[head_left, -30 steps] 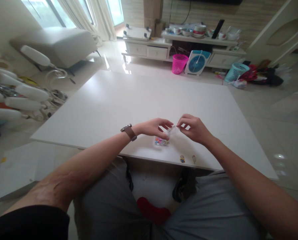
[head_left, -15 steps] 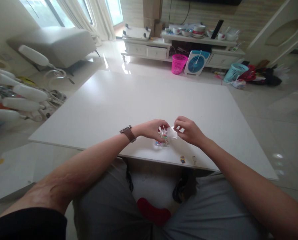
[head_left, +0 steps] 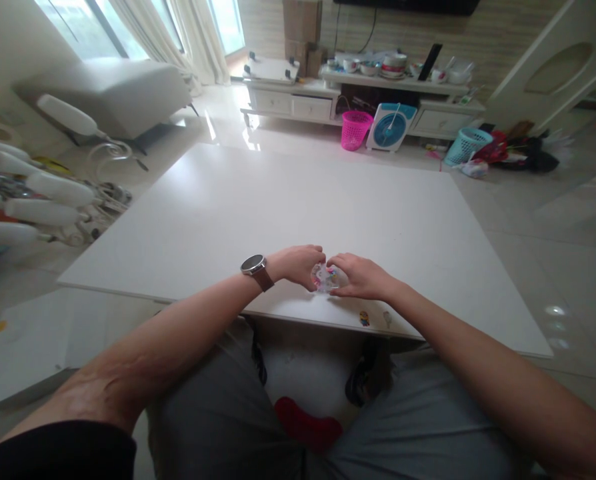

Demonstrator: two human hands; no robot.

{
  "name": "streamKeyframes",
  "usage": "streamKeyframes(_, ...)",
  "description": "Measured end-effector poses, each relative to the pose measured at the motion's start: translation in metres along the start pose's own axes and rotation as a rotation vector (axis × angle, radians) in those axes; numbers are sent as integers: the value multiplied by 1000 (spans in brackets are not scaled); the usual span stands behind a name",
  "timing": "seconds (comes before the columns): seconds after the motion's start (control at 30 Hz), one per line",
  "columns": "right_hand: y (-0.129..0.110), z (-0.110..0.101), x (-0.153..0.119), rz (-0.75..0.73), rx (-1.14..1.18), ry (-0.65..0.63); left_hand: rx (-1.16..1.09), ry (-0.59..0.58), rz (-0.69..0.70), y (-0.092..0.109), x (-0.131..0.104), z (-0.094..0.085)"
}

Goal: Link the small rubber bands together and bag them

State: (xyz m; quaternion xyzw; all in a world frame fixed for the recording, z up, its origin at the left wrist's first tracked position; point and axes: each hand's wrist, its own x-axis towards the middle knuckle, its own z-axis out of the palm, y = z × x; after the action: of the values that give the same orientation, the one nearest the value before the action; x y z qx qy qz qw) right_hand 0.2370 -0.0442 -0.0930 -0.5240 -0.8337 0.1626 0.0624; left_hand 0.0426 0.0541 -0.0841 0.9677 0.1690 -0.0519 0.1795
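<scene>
A small clear plastic packet (head_left: 324, 277) of colourful bits is being pinched between the left hand (head_left: 298, 264) and right hand (head_left: 358, 277) on the smooth white table (head_left: 298, 200).

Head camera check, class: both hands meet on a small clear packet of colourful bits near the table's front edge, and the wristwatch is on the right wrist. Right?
Not quite. The head view shows the wristwatch on the left wrist. The rest holds: left hand and right hand meet on the small clear packet near the front edge of the table.
</scene>
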Motion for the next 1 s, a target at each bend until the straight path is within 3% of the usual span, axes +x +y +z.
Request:
streamKeyframes(0.17,-1,4,1,36,-48,-23,1,17,23,-2,2,5)
streamKeyframes(0.43,-3,8,3,45,-108,-24,1,-66,-31,-2,3,7)
streamKeyframes(1.0,-9,8,4,93,-130,-36,33,-22,-58,-2,6,14)
